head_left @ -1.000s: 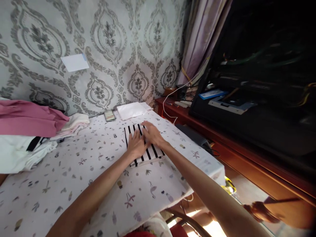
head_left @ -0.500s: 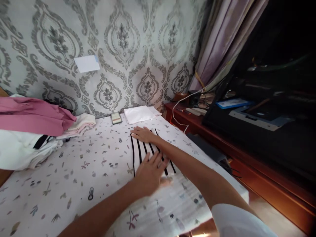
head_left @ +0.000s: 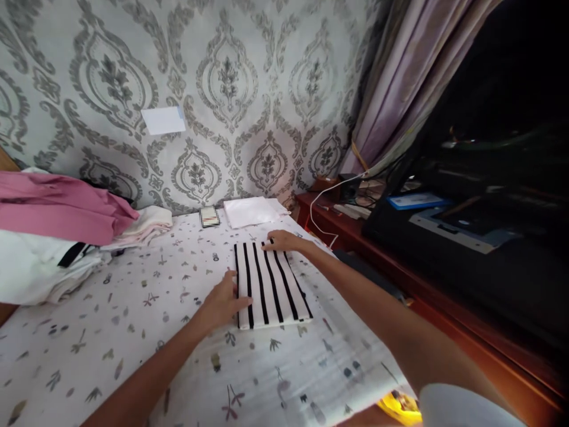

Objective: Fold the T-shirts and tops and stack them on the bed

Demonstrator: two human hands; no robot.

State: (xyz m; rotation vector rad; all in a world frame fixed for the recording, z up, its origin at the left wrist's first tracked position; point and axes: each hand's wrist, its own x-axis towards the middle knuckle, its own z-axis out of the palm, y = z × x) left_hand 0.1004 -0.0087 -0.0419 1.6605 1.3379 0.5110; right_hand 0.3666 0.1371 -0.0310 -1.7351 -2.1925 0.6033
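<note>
A neatly folded white cloth garment with black stripes (head_left: 272,290) lies flat on the bed, in the middle of the head view. My left hand (head_left: 222,301) grips its left edge, the thumb on top and the fingers along the side, partly hidden. At the far edge, my right hand (head_left: 283,241) has its thumb and fingers closed on the cloth near the top right corner. Behind it lies a folded white cloth (head_left: 251,212), and a small pale box-like item (head_left: 210,216) is beside that.
A patterned sheet (head_left: 146,332) covers the bed. Heaped clothes, pink (head_left: 62,204) and white (head_left: 31,270), lie at the left. A reddish wooden cabinet (head_left: 444,308) runs along the right side, with a white cable (head_left: 312,207). Patterned wallpaper (head_left: 262,77) stands behind.
Both hands were lying flat on the striped garment. My left hand has moved left to its side edge, and my right hand has shifted right along the far edge. More stripes show.
</note>
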